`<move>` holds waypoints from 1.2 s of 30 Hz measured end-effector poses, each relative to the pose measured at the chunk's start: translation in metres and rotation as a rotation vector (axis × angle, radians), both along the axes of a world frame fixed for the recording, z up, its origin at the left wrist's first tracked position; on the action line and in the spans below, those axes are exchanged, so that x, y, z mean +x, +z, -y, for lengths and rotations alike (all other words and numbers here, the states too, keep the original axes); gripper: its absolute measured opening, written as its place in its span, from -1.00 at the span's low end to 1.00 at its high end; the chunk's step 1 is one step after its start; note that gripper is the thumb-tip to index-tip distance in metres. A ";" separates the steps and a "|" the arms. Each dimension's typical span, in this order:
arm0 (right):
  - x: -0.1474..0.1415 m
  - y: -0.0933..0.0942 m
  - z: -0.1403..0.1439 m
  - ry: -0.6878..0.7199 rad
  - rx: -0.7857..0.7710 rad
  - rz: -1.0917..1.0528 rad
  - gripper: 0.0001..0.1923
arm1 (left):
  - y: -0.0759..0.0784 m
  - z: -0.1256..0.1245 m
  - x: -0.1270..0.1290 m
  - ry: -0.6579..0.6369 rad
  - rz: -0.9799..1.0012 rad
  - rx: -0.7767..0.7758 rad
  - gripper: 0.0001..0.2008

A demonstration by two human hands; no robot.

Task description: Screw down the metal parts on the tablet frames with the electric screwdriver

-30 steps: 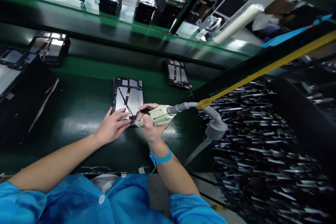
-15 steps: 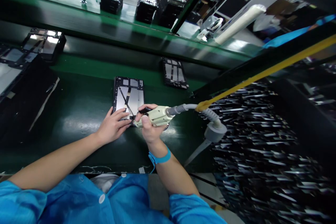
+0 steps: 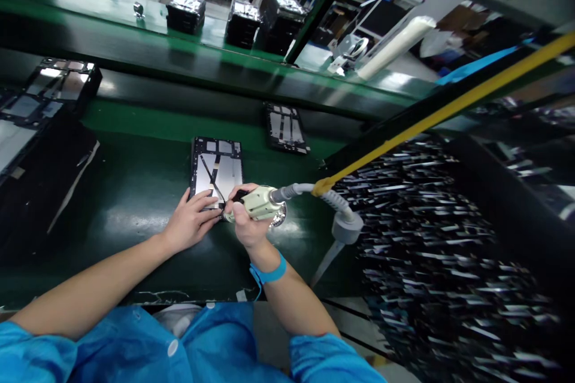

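A tablet-like device [image 3: 230,171] lies on the green mat, its back removed, showing a silver panel, dark flat cables and a black frame. My left hand [image 3: 191,222] rests on its near-left part, fingers stretched out and touching it. My right hand [image 3: 250,228] is closed round a pale electric screwdriver [image 3: 261,202], held slanting with its tip end at the device's near edge, close to my left fingertips. The bit itself is hidden. Beyond my right hand, a round dish [image 3: 280,215] with small shiny bits shows in part.
A grey cable [image 3: 296,190], tied to a yellow strap [image 3: 386,146], runs from the screwdriver. Another device [image 3: 287,127] lies at the back. Stacked devices [image 3: 20,114] stand left, beside a black sheet [image 3: 49,173]. Many dark parts [image 3: 440,251] fill the right side.
The view has shifted slightly, so the devices sit further left. The screwdriver's rear end has swung a little, and more of the round dish shows. Both hands keep their places at the device.
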State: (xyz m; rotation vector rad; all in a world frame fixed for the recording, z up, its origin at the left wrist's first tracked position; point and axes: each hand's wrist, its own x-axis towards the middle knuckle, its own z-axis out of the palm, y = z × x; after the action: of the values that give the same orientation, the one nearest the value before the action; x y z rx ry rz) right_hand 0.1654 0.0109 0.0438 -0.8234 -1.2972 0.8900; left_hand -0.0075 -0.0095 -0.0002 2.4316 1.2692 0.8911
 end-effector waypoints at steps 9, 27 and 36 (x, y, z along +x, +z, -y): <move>0.039 0.028 -0.039 -0.417 0.112 -0.102 -0.80 | 0.002 0.001 0.000 -0.006 -0.015 -0.009 -0.77; 0.050 0.006 -0.062 -0.469 0.022 0.046 -0.78 | 0.002 0.001 -0.001 -0.003 -0.032 -0.015 -0.77; 0.047 0.005 -0.064 -0.462 0.031 0.028 -0.78 | 0.003 0.001 -0.001 -0.004 -0.007 -0.016 -0.77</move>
State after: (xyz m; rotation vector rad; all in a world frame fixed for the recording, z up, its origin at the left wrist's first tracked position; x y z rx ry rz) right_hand 0.2125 0.0750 0.0486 -1.0591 -1.0773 0.4902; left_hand -0.0083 -0.0100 0.0025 2.4262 1.2679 0.8692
